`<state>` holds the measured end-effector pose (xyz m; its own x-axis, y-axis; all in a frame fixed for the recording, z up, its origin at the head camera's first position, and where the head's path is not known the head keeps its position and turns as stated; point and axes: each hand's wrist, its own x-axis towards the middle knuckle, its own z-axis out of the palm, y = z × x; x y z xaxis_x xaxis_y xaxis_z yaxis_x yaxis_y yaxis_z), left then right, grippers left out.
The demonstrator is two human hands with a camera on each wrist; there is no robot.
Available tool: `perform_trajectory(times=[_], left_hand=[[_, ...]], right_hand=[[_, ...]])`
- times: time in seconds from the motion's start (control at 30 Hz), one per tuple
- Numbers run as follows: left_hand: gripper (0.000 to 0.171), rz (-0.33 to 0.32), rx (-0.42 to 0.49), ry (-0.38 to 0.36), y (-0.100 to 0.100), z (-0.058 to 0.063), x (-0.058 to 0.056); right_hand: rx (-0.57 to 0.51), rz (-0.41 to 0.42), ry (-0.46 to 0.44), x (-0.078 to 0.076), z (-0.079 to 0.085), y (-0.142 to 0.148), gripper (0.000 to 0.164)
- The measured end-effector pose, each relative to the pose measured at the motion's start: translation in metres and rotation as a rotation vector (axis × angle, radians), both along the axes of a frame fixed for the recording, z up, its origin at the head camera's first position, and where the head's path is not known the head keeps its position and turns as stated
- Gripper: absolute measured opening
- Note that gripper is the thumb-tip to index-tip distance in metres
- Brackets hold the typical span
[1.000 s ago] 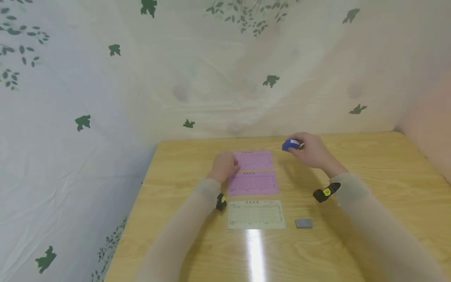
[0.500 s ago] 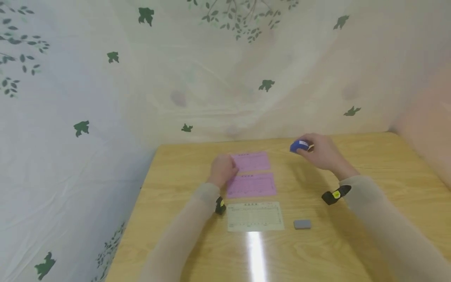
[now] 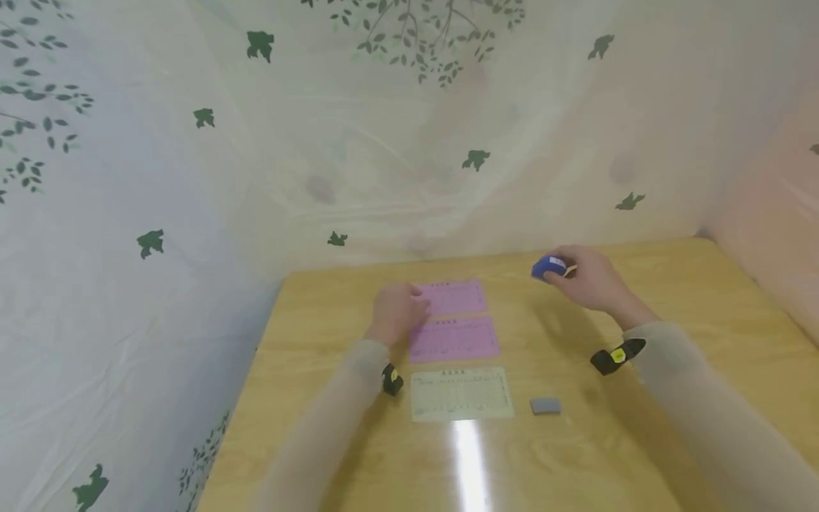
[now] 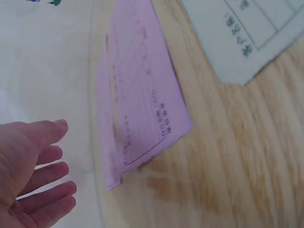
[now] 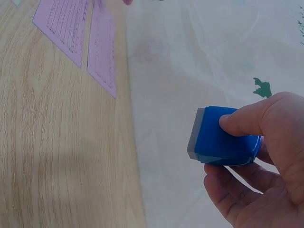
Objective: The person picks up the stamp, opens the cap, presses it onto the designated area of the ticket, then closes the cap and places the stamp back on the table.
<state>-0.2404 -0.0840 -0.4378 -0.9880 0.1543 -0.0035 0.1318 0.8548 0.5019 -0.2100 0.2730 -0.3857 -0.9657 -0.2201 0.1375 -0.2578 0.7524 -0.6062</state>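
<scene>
My right hand holds a blue stamp with a grey face, pinched between thumb and fingers above the table. Two pink printed slips, a far slip and a near slip, lie one behind the other. At their left edges is my left hand; its fingers are loosely bent and hold nothing in the left wrist view. A pale green slip with the same sort of printed grid lies nearest to me. Right of it sits a small grey rectangular piece.
The wooden table backs onto a pale cloth printed with leaves and birds. Its left edge falls away beside more cloth. Dark cameras are strapped to both wrists, including the right wrist camera. A bright glare streak crosses the front.
My right hand has moved a little to the right with the stamp. My left hand has shifted slightly left, its fingers loosening at the pink slips. The head view has tilted slightly.
</scene>
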Motion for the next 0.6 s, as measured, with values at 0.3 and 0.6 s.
perform_trajectory(times=[0.3,0.6], left_hand=[[0.059,-0.062,0.103,0.076,-0.015,0.034,0.031],[0.096,-0.158,-0.108,0.115,-0.028,0.033,0.066]], right_hand=[[-0.022,-0.002,0.005,0.011,0.011,-0.008,0.032],[-0.031,0.014,0.023,0.031,0.009,-0.01,0.028]])
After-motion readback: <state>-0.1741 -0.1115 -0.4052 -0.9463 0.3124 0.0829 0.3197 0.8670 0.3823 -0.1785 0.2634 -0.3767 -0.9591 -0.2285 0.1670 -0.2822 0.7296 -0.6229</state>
